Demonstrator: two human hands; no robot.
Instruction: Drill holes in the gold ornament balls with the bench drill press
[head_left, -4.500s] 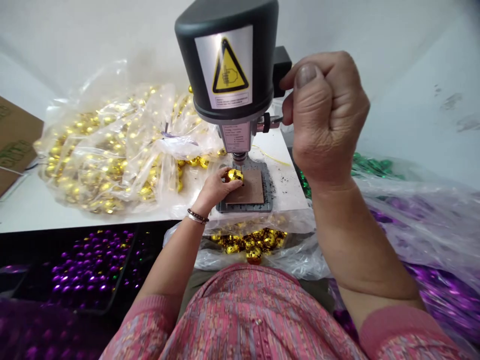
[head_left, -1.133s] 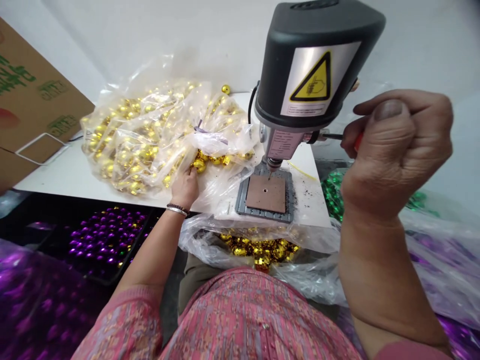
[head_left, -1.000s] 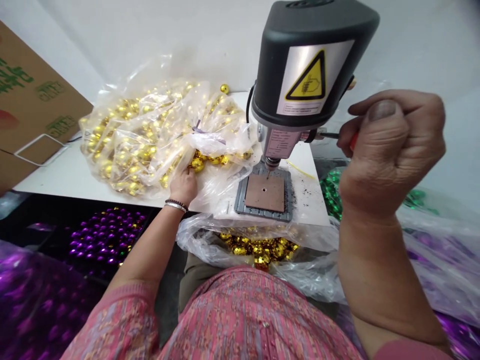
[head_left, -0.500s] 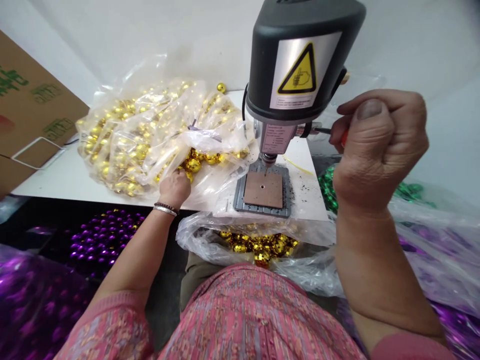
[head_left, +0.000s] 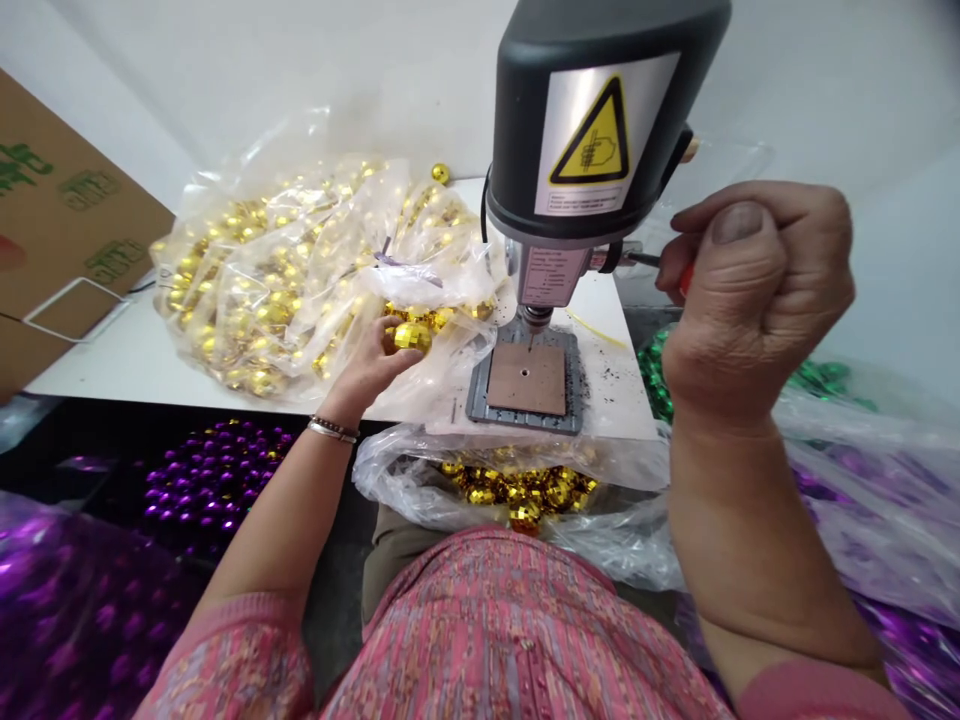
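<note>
- Pickup, seemingly, as step in hand: pinch of left hand (head_left: 369, 358) on gold ball (head_left: 412, 338), close by clear bag (head_left: 405, 285) of similar balls (head_left: 444, 318), apart from brown board (head_left: 544, 388)
- Closed grip of right hand (head_left: 757, 290) around red knob (head_left: 685, 278)
- Likely in need of secure, gentle fingers for any move
- Round, shiny, faceted like a mirror ball

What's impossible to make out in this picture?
- Head view: most of the red knob, hidden by the right hand.
- Head view: top of the drill press, cut off by the upper edge.
- Head view: print on the pink label, too small.
- Head view: cardboard box, cut off by the left edge.
</note>
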